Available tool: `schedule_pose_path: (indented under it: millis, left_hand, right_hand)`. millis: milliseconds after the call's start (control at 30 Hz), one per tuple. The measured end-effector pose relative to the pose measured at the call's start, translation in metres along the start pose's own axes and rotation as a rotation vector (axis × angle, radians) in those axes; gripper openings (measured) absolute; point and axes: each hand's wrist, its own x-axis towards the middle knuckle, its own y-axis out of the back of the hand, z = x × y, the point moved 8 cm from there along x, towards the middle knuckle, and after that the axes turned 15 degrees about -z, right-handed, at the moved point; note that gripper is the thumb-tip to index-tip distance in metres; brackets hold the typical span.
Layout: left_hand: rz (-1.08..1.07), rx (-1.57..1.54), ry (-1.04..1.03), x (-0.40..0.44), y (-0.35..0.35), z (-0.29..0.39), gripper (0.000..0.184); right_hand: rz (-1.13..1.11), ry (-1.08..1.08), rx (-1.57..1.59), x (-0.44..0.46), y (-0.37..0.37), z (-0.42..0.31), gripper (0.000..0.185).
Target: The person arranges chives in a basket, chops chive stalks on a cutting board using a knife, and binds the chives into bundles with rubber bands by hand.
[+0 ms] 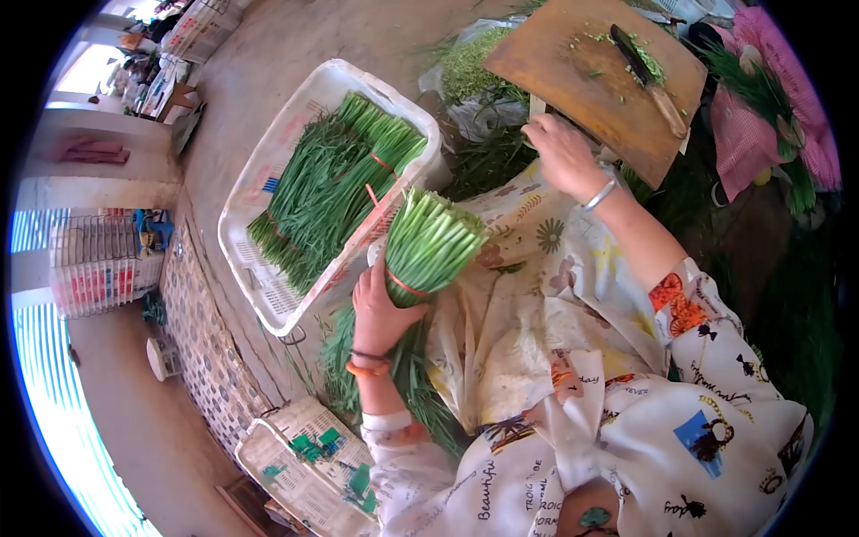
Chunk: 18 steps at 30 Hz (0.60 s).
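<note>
My left hand (383,309) is wrapped around a thick bundle of garlic chives (434,237), just by its red rubber band. The pale cut ends point up, while the dark leaves hang down beside my lap. My right hand (564,157) is by the near left edge of a wooden cutting board (555,63), its fingers curled together; what they hold, if anything, is hidden. On the board lies a knife (633,58) with a wooden handle, among chopped green bits. A stained patterned apron (510,313) covers my lap.
A white plastic crate (234,215) with several banded chive bundles (335,179) stands at left. Behind it sits a bag of green trimmings (479,67). Pink checked cloth (752,143) lies at right with more greens. Another white basket (268,456) is at lower left.
</note>
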Motion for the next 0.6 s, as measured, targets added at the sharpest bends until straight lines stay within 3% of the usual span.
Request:
schedule_pose_path:
  millis: [33,100,133,200,267,367,400,433,500,567,600]
  left_hand:
    - [0.009,-0.001,-0.001,0.003,0.009,-0.009,0.096]
    - [-0.163,-0.286,-0.176,0.012,0.013,-0.02,0.089]
    - [-0.245,-0.339,-0.22,0.013,0.022,-0.01,0.087]
    - [-0.396,-0.469,-0.239,0.009,0.031,0.004,0.086]
    - [-0.553,-0.719,-0.223,0.004,0.03,0.011,0.087]
    - [-0.709,-0.914,-0.298,0.002,0.02,0.013,0.091]
    - [-0.733,-1.057,-0.226,0.003,0.011,0.012,0.092]
    - [-0.724,-1.072,-0.301,0.006,0.013,0.012,0.089]
    - [-0.469,-1.226,-0.283,0.009,0.02,0.009,0.083]
    - [-0.399,-1.184,-0.212,0.003,0.014,-0.009,0.081]
    - [-0.37,-0.859,-0.222,-0.003,0.014,-0.008,0.083]
  right_hand:
    - [0.038,0.032,-0.116,-0.004,0.001,0.0,0.042]
    - [-0.308,0.018,0.24,-0.007,-0.035,0.001,0.056]
    - [-0.379,0.143,0.348,-0.01,-0.048,-0.021,0.066]
    - [-0.75,0.227,0.504,-0.026,-0.068,-0.062,0.08]
    - [-0.68,0.554,0.666,-0.028,-0.066,-0.115,0.074]
    - [-0.83,0.642,0.799,-0.03,-0.084,-0.145,0.066]
    - [-0.886,0.671,0.84,-0.032,-0.083,-0.157,0.063]
    - [-0.896,0.697,1.003,-0.034,-0.068,-0.171,0.059]
    - [-0.895,0.714,1.166,-0.041,-0.06,-0.177,0.054]
    - [-0.634,0.524,1.308,-0.034,-0.067,-0.156,0.052]
    - [-0.53,0.447,1.361,-0.033,-0.068,-0.151,0.054]
